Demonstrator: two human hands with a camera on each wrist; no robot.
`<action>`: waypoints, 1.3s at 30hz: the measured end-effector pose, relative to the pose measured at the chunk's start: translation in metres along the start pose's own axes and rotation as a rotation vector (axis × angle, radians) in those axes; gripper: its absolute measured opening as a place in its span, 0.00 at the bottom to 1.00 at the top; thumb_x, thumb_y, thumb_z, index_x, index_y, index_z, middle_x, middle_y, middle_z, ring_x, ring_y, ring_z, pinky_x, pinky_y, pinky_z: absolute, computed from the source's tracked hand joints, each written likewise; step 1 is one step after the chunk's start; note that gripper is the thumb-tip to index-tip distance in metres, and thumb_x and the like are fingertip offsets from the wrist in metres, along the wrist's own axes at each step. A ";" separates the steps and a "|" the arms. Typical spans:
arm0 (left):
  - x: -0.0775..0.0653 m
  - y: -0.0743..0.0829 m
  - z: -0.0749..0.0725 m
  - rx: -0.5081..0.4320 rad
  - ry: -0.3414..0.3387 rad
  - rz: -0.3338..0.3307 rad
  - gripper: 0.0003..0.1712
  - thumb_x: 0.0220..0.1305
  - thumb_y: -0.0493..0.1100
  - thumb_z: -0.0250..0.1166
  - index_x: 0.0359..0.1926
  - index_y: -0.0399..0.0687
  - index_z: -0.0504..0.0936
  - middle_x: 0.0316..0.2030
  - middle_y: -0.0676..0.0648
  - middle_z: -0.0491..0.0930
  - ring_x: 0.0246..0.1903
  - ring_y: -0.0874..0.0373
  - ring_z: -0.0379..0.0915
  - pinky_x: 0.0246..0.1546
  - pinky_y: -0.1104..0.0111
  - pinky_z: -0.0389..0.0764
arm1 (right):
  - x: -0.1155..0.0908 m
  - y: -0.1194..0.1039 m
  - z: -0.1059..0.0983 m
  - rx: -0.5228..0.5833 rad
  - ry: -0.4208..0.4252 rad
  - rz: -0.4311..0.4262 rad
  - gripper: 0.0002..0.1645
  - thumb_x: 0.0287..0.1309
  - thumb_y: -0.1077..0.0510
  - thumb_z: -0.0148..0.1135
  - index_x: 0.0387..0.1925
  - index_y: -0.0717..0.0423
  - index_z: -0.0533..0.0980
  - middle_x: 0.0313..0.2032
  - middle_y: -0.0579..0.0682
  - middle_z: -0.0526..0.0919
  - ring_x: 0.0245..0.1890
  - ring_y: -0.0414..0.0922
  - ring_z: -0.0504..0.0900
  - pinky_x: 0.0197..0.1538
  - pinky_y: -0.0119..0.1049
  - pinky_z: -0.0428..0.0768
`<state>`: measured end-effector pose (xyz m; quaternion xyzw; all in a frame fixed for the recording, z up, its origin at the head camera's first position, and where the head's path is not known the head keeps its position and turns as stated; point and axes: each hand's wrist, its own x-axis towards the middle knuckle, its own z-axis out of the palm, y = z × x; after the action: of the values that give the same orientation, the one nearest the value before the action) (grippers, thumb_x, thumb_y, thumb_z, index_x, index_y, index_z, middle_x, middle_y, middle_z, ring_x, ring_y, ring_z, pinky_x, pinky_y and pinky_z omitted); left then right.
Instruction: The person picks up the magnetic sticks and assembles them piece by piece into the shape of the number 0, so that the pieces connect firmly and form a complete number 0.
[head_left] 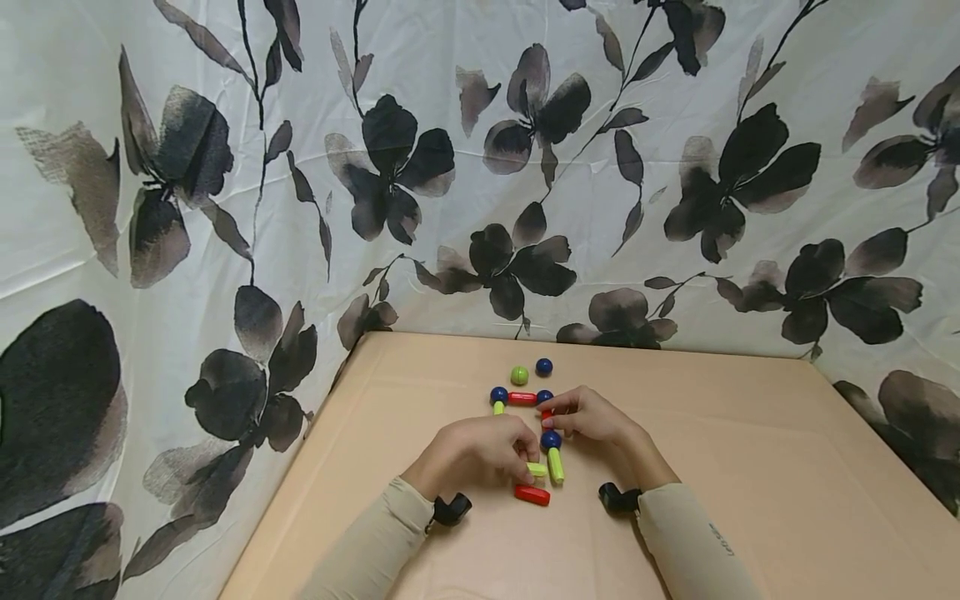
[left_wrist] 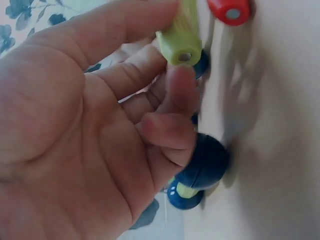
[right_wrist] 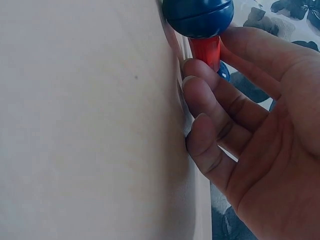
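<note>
Between its thumb and fingertips my left hand (head_left: 483, 446) pinches a yellow-green magnetic rod (left_wrist: 181, 49), whose metal end shows in the left wrist view. My right hand (head_left: 596, 417) pinches a red rod (right_wrist: 205, 50) near a blue ball (right_wrist: 199, 19). That ball (head_left: 551, 439) joins the red rod to a yellow-green rod (head_left: 556, 467) pointing toward me. Farther back, another red rod (head_left: 522, 398) links two blue balls, and a yellow-green rod (head_left: 498, 408) runs from the left one, partly hidden behind my left hand. A loose red rod (head_left: 532, 495) lies just below my left fingertips.
A green ball (head_left: 519, 376) and a loose blue ball (head_left: 543, 367) sit behind the joined pieces. The tan tabletop (head_left: 750, 450) ends at a floral cloth (head_left: 600, 208) hanging behind it. Black straps with camera mounts (head_left: 452, 509) circle both wrists.
</note>
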<state>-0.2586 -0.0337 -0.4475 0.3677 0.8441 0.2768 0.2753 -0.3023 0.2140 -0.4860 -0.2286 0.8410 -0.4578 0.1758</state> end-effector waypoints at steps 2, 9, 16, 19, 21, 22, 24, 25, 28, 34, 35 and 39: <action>-0.002 -0.003 -0.004 -0.039 0.009 0.015 0.06 0.62 0.44 0.76 0.37 0.54 0.86 0.30 0.57 0.81 0.31 0.65 0.74 0.34 0.74 0.74 | 0.000 0.001 0.000 0.002 -0.001 0.003 0.18 0.68 0.60 0.67 0.57 0.59 0.84 0.32 0.66 0.82 0.27 0.49 0.75 0.28 0.28 0.71; -0.010 -0.008 -0.017 -0.285 0.005 0.064 0.12 0.70 0.39 0.69 0.51 0.50 0.77 0.35 0.39 0.86 0.31 0.53 0.80 0.36 0.69 0.82 | 0.001 0.001 0.001 -0.004 -0.006 -0.006 0.17 0.68 0.59 0.67 0.56 0.57 0.85 0.32 0.67 0.81 0.27 0.49 0.75 0.28 0.29 0.71; -0.016 -0.015 -0.027 -0.395 -0.031 0.123 0.14 0.76 0.38 0.62 0.57 0.35 0.81 0.40 0.39 0.84 0.33 0.56 0.84 0.47 0.52 0.88 | 0.000 0.000 0.002 -0.012 0.000 0.006 0.17 0.68 0.58 0.68 0.56 0.55 0.85 0.31 0.66 0.81 0.27 0.49 0.75 0.28 0.29 0.71; -0.018 -0.017 -0.031 -0.392 -0.024 0.123 0.15 0.75 0.36 0.63 0.58 0.35 0.83 0.45 0.34 0.85 0.36 0.54 0.86 0.48 0.54 0.88 | -0.001 0.000 0.002 -0.014 0.006 0.012 0.17 0.68 0.58 0.69 0.56 0.56 0.85 0.31 0.61 0.82 0.27 0.49 0.76 0.28 0.29 0.72; -0.019 -0.018 -0.032 -0.382 -0.028 0.117 0.15 0.73 0.35 0.64 0.58 0.35 0.83 0.44 0.33 0.86 0.36 0.53 0.86 0.47 0.59 0.88 | 0.000 0.000 0.002 -0.017 0.008 0.015 0.17 0.68 0.57 0.69 0.56 0.56 0.85 0.31 0.57 0.82 0.27 0.49 0.76 0.29 0.29 0.72; -0.019 -0.019 -0.033 -0.375 -0.032 0.112 0.16 0.72 0.34 0.65 0.58 0.35 0.84 0.43 0.33 0.86 0.36 0.53 0.87 0.46 0.60 0.88 | 0.000 0.000 0.002 -0.020 0.009 0.015 0.17 0.68 0.57 0.69 0.56 0.56 0.85 0.31 0.55 0.82 0.27 0.49 0.76 0.29 0.29 0.72; -0.021 -0.020 -0.033 -0.358 -0.045 0.091 0.16 0.70 0.34 0.68 0.57 0.36 0.84 0.38 0.36 0.88 0.33 0.54 0.86 0.44 0.62 0.88 | 0.000 0.001 0.002 -0.024 0.008 0.014 0.18 0.68 0.57 0.69 0.56 0.56 0.85 0.31 0.53 0.82 0.27 0.48 0.76 0.29 0.29 0.72; -0.021 -0.021 -0.033 -0.356 -0.057 0.076 0.16 0.69 0.35 0.69 0.56 0.36 0.85 0.35 0.37 0.88 0.31 0.54 0.86 0.43 0.61 0.88 | 0.000 0.001 0.002 -0.025 0.007 0.014 0.18 0.68 0.56 0.69 0.56 0.56 0.85 0.31 0.53 0.83 0.27 0.48 0.76 0.29 0.29 0.72; -0.023 -0.024 -0.032 -0.368 -0.107 0.027 0.16 0.66 0.35 0.72 0.53 0.35 0.86 0.31 0.36 0.88 0.27 0.56 0.85 0.38 0.59 0.89 | 0.001 0.001 0.001 -0.027 0.006 0.010 0.18 0.68 0.56 0.68 0.57 0.57 0.85 0.32 0.56 0.83 0.27 0.47 0.76 0.28 0.29 0.71; -0.022 -0.026 -0.026 -0.348 -0.151 -0.063 0.09 0.64 0.35 0.74 0.45 0.42 0.90 0.28 0.41 0.88 0.20 0.59 0.83 0.26 0.69 0.85 | 0.000 0.001 0.001 -0.018 0.006 0.013 0.19 0.68 0.57 0.68 0.58 0.57 0.84 0.33 0.56 0.84 0.27 0.47 0.76 0.28 0.29 0.71; -0.022 -0.025 -0.025 -0.334 -0.145 -0.072 0.07 0.63 0.36 0.75 0.43 0.43 0.91 0.27 0.43 0.88 0.19 0.60 0.83 0.24 0.70 0.84 | 0.000 0.001 0.001 -0.014 0.006 0.011 0.19 0.68 0.57 0.68 0.57 0.57 0.84 0.33 0.55 0.84 0.27 0.47 0.76 0.28 0.29 0.71; -0.021 -0.023 -0.022 -0.278 -0.115 -0.109 0.05 0.62 0.39 0.76 0.39 0.49 0.92 0.26 0.46 0.87 0.17 0.60 0.81 0.21 0.72 0.82 | 0.001 0.003 0.001 -0.009 0.009 -0.005 0.18 0.68 0.58 0.68 0.57 0.58 0.85 0.32 0.51 0.85 0.26 0.46 0.76 0.28 0.29 0.72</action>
<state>-0.2722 -0.0696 -0.4421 0.2950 0.7991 0.3542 0.3859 -0.3029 0.2144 -0.4888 -0.2294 0.8432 -0.4555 0.1701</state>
